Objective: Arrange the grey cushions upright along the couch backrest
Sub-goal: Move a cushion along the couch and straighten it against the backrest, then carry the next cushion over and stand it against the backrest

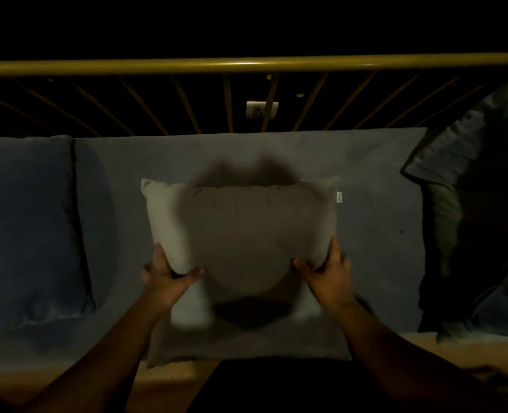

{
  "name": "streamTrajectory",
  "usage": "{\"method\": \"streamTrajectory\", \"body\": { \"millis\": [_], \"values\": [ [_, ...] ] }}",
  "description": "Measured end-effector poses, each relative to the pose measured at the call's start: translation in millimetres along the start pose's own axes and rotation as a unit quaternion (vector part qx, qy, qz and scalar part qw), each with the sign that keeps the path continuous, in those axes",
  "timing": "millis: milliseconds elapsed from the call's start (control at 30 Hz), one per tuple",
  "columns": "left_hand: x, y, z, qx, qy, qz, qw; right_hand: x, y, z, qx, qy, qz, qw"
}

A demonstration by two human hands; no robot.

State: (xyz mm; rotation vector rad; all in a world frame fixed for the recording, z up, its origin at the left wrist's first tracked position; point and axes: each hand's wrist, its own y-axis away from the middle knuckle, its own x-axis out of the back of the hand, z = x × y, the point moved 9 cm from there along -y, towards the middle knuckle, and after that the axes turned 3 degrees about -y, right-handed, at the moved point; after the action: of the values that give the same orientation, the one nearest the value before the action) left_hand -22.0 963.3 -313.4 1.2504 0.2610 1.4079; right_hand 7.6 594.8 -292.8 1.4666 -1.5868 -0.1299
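Note:
A grey cushion point(241, 231) is held in the middle of the view, above the grey couch seat point(375, 222). My left hand point(166, 271) grips its lower left edge and my right hand point(328, 271) grips its lower right edge. Under it lies a second grey cushion point(246, 344), flat at the seat's front edge. A white tag point(339, 197) sticks out at the held cushion's upper right corner. The couch backrest is a gold rail point(246, 65) with thin slats behind the seat. My head casts a dark shadow over the held cushion.
A blue cushion point(26, 231) lies flat on the seat at the left. Dark blue and grey cushions point(467, 186) are piled at the right end. A white wall socket point(261, 110) shows through the slats. The scene is dim.

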Motion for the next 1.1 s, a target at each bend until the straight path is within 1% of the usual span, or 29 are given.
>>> {"method": "streamTrajectory", "body": {
  "millis": [33, 67, 100, 133, 200, 267, 300, 367, 400, 500, 567, 667, 733, 767, 867, 933, 967, 1033, 1067, 1100],
  "values": [
    [-2.4, 6.0, 3.3, 0.011, -0.067, -0.010, 0.998, 1.1, 3.5, -9.6, 0.041, 0.040, 0.022, 0.998],
    [-2.9, 12.4, 13.0, -0.001, -0.122, -0.002, 0.992, -1.0, 9.7, -23.0, 0.095, 0.082, 0.029, 0.992],
    [-5.6, 18.9, 29.5, -0.039, -0.161, 0.010, 0.986, -7.9, 14.2, -31.1, 0.135, 0.123, 0.016, 0.983],
    [-9.9, 28.1, 49.8, -0.088, -0.184, 0.018, 0.979, -14.3, 19.2, -36.2, 0.147, 0.158, -0.011, 0.976],
    [-20.3, 41.2, 75.9, -0.135, -0.187, 0.002, 0.973, -18.9, 25.0, -34.3, 0.128, 0.174, -0.057, 0.975],
    [-31.2, 58.4, 103.5, -0.140, -0.149, -0.029, 0.978, -3.6, 28.0, -40.4, 0.120, 0.146, -0.061, 0.980],
    [-36.9, 70.0, 121.8, -0.162, -0.139, -0.040, 0.976, 9.1, 27.8, -47.2, 0.122, 0.132, -0.056, 0.982],
    [-51.8, 93.3, 162.7, -0.230, -0.121, -0.050, 0.964, 46.3, 26.4, -67.3, 0.141, 0.118, -0.029, 0.983],
    [-56.0, 105.9, 183.3, -0.250, -0.110, -0.049, 0.961, 68.9, 25.4, -75.9, 0.147, 0.117, -0.010, 0.982],
    [-73.8, 137.9, 243.4, -0.314, -0.082, -0.024, 0.945, 142.5, 29.0, -94.0, 0.182, 0.125, 0.049, 0.974],
    [-92.7, 167.4, 289.1, -0.362, -0.078, -0.023, 0.929, 193.7, 35.4, -96.8, 0.212, 0.120, 0.092, 0.965],
    [-128.8, 204.3, 351.3, -0.409, -0.073, -0.032, 0.909, 273.1, 47.8, -91.8, 0.222, 0.110, 0.162, 0.955],
    [-162.9, 224.4, 387.8, -0.424, -0.069, -0.059, 0.901, 323.9, 53.4, -84.2, 0.247, 0.112, 0.215, 0.938],
    [-182.0, 234.6, 404.9, -0.430, -0.069, -0.075, 0.897, 348.1, 56.1, -78.1, 0.258, 0.096, 0.235, 0.932],
    [-242.5, 257.8, 450.7, -0.433, -0.064, -0.094, 0.894, 416.0, 63.1, -50.7, 0.284, 0.007, 0.274, 0.919],
    [-288.0, 273.7, 472.8, -0.430, -0.048, -0.129, 0.892, 457.5, 63.3, -27.4, 0.289, -0.026, 0.299, 0.909],
    [-312.9, 281.2, 480.0, -0.428, -0.034, -0.160, 0.889, 476.2, 58.5, -12.3, 0.282, -0.035, 0.308, 0.908],
    [-356.5, 295.8, 487.4, -0.400, 0.007, -0.225, 0.889, 509.5, 39.8, 22.9, 0.247, -0.053, 0.310, 0.917],
    [-374.4, 297.4, 488.3, -0.380, 0.024, -0.235, 0.894, 524.7, 29.1, 41.7, 0.218, -0.047, 0.309, 0.924],
    [-390.8, 293.7, 488.0, -0.358, 0.039, -0.229, 0.904, 540.1, 19.6, 59.8, 0.181, -0.032, 0.309, 0.933]
  ]
}}
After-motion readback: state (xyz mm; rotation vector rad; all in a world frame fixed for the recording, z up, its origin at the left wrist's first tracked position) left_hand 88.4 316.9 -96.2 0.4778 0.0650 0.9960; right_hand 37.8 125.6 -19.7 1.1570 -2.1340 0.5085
